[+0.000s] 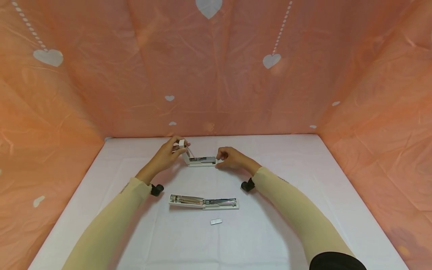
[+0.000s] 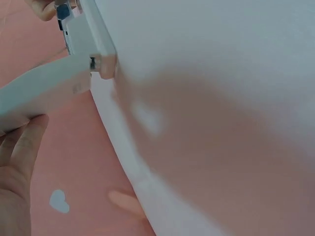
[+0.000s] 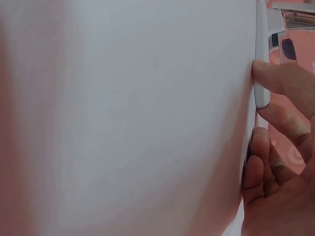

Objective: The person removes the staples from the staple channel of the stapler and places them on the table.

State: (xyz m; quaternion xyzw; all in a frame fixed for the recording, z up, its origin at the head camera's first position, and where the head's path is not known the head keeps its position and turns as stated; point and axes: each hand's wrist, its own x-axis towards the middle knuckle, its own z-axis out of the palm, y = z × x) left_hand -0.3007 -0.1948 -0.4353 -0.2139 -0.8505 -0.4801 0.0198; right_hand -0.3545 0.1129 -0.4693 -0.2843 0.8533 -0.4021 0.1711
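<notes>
A white stapler (image 1: 201, 164) stands opened up at the back of the table, its base on the cloth and its top arm (image 2: 49, 86) tilted up at the left. My left hand (image 1: 168, 154) grips that raised arm between thumb and fingers. At the other end, my right hand (image 1: 233, 158) pinches the base; in the right wrist view the thumb presses the side of the base (image 3: 262, 44), with a finger at its tip. A thin rod runs between the raised arm and the metal magazine.
Nearer to me lies a second white stapler (image 1: 221, 206), folded wide open with its metal magazine showing. In front of it is a small pale strip (image 1: 216, 221), like a row of staples. An orange curtain (image 1: 209, 75) with hearts borders the white-covered table (image 1: 135, 240) at back and sides.
</notes>
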